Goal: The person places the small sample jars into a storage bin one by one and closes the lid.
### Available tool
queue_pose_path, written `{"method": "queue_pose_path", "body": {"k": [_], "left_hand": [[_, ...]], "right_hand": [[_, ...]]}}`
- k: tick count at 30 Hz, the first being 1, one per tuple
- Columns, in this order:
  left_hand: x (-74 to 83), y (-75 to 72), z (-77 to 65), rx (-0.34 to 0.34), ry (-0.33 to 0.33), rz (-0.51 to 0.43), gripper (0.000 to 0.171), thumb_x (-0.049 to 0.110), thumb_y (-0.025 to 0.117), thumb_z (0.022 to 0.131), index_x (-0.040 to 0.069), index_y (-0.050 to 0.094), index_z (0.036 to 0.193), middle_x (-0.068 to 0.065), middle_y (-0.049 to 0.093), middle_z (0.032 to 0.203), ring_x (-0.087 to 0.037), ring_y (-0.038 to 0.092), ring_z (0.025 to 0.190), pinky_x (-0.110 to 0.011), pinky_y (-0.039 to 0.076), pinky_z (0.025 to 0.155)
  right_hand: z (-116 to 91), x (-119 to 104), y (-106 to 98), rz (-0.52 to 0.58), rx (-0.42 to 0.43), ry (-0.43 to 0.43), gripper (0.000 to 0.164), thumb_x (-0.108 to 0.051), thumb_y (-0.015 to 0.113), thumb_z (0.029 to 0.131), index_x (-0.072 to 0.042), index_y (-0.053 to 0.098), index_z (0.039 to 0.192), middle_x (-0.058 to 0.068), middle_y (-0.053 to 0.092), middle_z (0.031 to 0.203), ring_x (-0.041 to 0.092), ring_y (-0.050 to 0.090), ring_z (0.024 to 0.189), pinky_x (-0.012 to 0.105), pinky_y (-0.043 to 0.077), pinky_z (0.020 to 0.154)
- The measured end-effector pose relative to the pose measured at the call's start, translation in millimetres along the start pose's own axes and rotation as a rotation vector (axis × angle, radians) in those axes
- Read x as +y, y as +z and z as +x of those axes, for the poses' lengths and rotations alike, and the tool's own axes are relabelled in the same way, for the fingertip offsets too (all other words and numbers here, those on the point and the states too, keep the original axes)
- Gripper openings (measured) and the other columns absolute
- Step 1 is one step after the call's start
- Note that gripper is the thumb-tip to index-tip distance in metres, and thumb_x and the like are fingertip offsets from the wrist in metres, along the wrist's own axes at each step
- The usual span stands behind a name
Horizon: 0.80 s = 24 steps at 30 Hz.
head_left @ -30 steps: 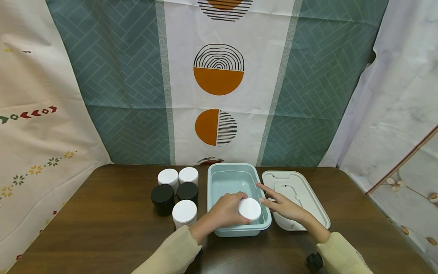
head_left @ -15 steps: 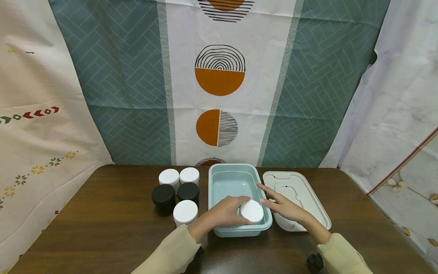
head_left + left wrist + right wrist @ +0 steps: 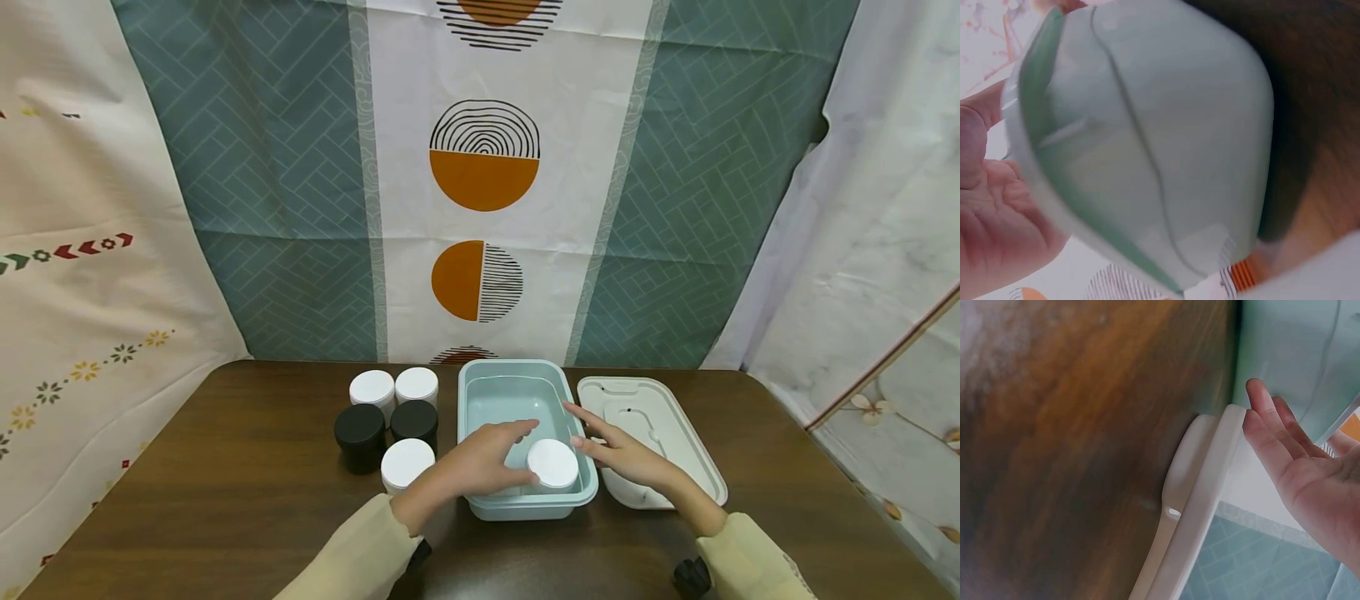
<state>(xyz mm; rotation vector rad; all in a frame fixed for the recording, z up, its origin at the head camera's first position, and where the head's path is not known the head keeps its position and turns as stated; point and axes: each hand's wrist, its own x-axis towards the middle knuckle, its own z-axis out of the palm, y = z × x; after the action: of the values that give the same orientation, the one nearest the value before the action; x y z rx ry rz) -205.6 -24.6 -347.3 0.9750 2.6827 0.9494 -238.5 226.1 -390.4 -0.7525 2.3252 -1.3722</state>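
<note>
White jar sits in the bin

White jar (image 3: pixel 552 463) stands in the near right corner of the teal bin (image 3: pixel 480 385). Left hand (image 3: pixel 480 457) hovers just beside it, fingers relaxed. Right hand (image 3: pixel 618 450) lies flat, fingers straight, over the lid (image 3: pixel 675 433).

Both hands reach forward, sleeves to the wrists — the left hand (image 3: pixel 480 458) with fingers relaxed and spread, the right hand (image 3: pixel 626 454) flat, fingers straight, palm down.
</note>
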Motion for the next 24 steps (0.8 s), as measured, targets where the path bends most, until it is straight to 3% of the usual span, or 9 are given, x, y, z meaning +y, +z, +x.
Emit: {"method": "queue_pose_path", "body": {"k": [12,24], "left_hand": [[-8.2,-30.9,-32.6,0.112,0.021,-0.107,0.056,0.020,0.070,0.080,0.003,0.049,0.128,-0.009,0.055,0.126,-0.022,0.054,0.112,-0.039,0.045,0.091],[-34.2,-53.5,-65.8,0.259,-0.004,-0.210,0.055,0.023,0.074,0.076,0.000,0.053,0.122,-0.013,0.057,0.122,-0.027,0.055,0.109,-0.036,0.044,0.091]], "right_hand": [[0,0,1,-0.017,0.016,0.013,0.060,-0.022,0.046,0.096,-0.008,0.016,0.146,0.027,0.040,0.123,0.033,0.047,0.108,0.046,0.047,0.085],[-1,-2,1,-0.010,0.009,0.009,0.060,-0.022,0.045,0.097,-0.007,0.015,0.146,0.031,0.039,0.124,0.035,0.048,0.109,0.044,0.047,0.085]]}}
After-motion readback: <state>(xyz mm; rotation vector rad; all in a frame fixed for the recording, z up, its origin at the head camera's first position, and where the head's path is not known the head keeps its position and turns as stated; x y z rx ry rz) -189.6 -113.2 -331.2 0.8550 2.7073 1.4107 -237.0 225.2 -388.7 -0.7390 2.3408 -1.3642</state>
